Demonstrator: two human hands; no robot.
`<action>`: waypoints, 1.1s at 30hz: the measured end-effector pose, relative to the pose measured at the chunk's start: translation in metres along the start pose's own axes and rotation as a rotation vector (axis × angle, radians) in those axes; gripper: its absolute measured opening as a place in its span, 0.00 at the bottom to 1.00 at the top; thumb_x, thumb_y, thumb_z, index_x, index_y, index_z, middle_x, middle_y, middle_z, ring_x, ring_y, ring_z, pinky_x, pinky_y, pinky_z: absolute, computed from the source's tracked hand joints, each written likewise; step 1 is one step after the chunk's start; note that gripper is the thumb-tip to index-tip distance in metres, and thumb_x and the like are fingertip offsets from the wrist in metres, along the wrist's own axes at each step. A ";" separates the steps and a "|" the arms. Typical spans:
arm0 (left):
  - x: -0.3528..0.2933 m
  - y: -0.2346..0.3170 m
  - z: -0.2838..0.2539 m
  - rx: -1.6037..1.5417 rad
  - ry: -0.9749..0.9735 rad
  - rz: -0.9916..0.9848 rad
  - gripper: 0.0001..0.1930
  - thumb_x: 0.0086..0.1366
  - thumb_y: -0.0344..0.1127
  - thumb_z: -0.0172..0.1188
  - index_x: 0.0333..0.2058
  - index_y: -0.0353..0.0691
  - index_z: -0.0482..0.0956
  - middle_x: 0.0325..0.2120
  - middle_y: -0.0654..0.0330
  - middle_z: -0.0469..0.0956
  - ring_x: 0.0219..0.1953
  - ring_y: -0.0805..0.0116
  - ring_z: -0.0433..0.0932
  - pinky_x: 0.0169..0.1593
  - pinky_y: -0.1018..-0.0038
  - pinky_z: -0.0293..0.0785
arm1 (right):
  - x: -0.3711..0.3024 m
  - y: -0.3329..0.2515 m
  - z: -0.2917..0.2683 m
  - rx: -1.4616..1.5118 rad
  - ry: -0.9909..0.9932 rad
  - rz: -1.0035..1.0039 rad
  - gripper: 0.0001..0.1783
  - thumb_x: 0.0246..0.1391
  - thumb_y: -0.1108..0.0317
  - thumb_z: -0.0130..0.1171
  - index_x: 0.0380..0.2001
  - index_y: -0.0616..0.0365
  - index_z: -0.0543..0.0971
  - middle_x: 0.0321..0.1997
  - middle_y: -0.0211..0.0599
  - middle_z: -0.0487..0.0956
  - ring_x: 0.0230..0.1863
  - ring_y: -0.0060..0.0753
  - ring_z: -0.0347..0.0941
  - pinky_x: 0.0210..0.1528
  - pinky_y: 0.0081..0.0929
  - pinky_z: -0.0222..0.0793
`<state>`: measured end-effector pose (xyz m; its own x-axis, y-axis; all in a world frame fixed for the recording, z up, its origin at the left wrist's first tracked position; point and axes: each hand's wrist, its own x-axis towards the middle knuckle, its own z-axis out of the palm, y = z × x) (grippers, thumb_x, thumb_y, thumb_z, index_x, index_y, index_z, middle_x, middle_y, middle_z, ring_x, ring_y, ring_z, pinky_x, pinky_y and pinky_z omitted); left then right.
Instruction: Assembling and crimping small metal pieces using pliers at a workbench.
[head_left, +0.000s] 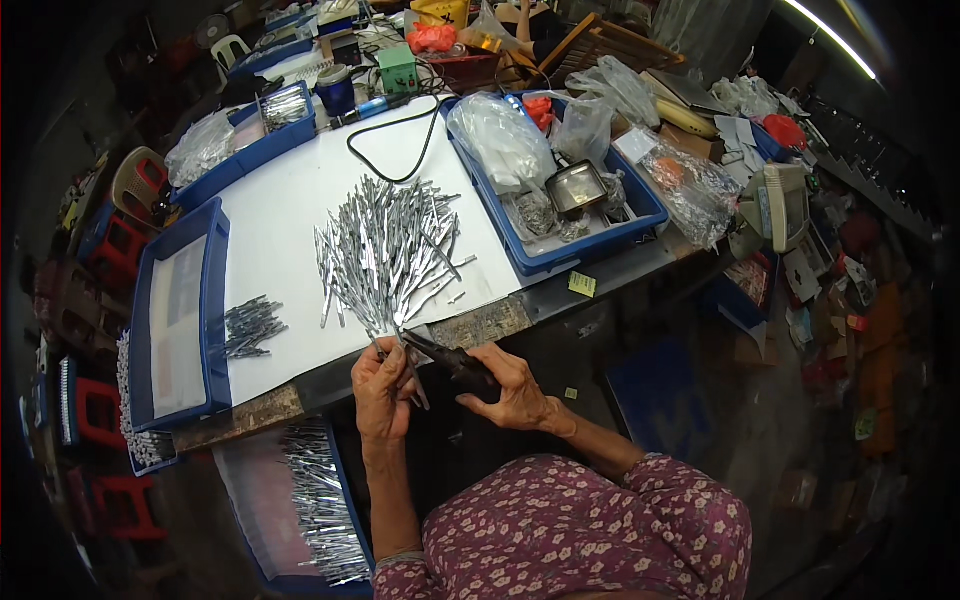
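Observation:
Just off the table's near edge, my left hand [384,393] is closed on a thin silvery metal strip [421,393], fingers pinched together. My right hand [517,388] grips a dark hand tool [462,368], shaped somewhat like pliers; its narrow end points at the left fingertips. Whether that end touches the strip I cannot make out. A large heap of thin metal strips [388,240] lies fanned out on white paper, its near end close to my left hand. Further left is a smaller heap of darker metal strips [255,327].
A blue tray [217,310] stands at the table's left. Below the edge sits a bin of metal strips [325,500]. At right, a blue tray [540,262] holds plastic bags and a dark-framed square thing [577,188]. A black cable loop [382,170] lies behind the heap.

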<state>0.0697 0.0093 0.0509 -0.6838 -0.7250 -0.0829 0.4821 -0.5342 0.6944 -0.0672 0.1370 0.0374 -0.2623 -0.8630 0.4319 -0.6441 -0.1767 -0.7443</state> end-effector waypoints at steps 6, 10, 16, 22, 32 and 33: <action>0.002 -0.002 -0.003 0.003 -0.004 0.012 0.05 0.60 0.28 0.54 0.33 0.33 0.70 0.17 0.70 0.64 0.14 0.86 0.54 0.16 0.88 0.46 | 0.002 0.003 0.004 -0.030 0.021 -0.058 0.27 0.34 0.69 0.67 0.40 0.65 0.68 0.33 0.45 0.71 0.32 0.43 0.71 0.33 0.30 0.67; 0.000 -0.001 -0.001 0.007 -0.003 0.027 0.05 0.60 0.27 0.54 0.33 0.33 0.70 0.17 0.70 0.64 0.13 0.86 0.53 0.16 0.88 0.46 | 0.002 0.003 0.004 -0.039 0.018 -0.072 0.28 0.33 0.69 0.67 0.40 0.65 0.68 0.33 0.45 0.71 0.32 0.44 0.71 0.33 0.30 0.67; -0.002 -0.001 0.000 0.008 -0.014 0.032 0.05 0.60 0.27 0.54 0.33 0.33 0.70 0.17 0.70 0.64 0.13 0.86 0.53 0.16 0.88 0.45 | 0.001 0.003 0.004 -0.046 0.025 -0.088 0.27 0.34 0.69 0.66 0.40 0.64 0.67 0.32 0.46 0.70 0.32 0.46 0.70 0.33 0.33 0.66; -0.006 -0.004 -0.002 -0.007 -0.009 0.033 0.05 0.60 0.28 0.54 0.33 0.33 0.70 0.17 0.71 0.63 0.14 0.87 0.53 0.16 0.88 0.45 | -0.003 -0.001 0.003 -0.047 0.031 -0.084 0.27 0.34 0.69 0.66 0.40 0.64 0.67 0.32 0.46 0.70 0.31 0.46 0.70 0.33 0.33 0.66; 0.000 0.001 0.002 -0.039 0.032 -0.007 0.05 0.60 0.27 0.51 0.35 0.34 0.68 0.18 0.70 0.61 0.16 0.85 0.54 0.17 0.89 0.49 | 0.003 0.000 0.004 -0.101 0.059 -0.065 0.25 0.32 0.70 0.66 0.37 0.63 0.70 0.33 0.47 0.71 0.34 0.50 0.70 0.35 0.33 0.67; 0.003 0.001 0.001 -0.070 0.008 -0.010 0.05 0.61 0.27 0.51 0.34 0.34 0.68 0.18 0.71 0.61 0.16 0.85 0.54 0.18 0.89 0.49 | 0.003 -0.001 0.003 -0.115 0.058 -0.053 0.25 0.32 0.71 0.66 0.37 0.64 0.70 0.33 0.48 0.71 0.33 0.51 0.70 0.35 0.34 0.67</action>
<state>0.0678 0.0074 0.0517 -0.6846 -0.7226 -0.0952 0.5129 -0.5704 0.6416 -0.0650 0.1331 0.0375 -0.2651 -0.8243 0.5004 -0.7351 -0.1630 -0.6580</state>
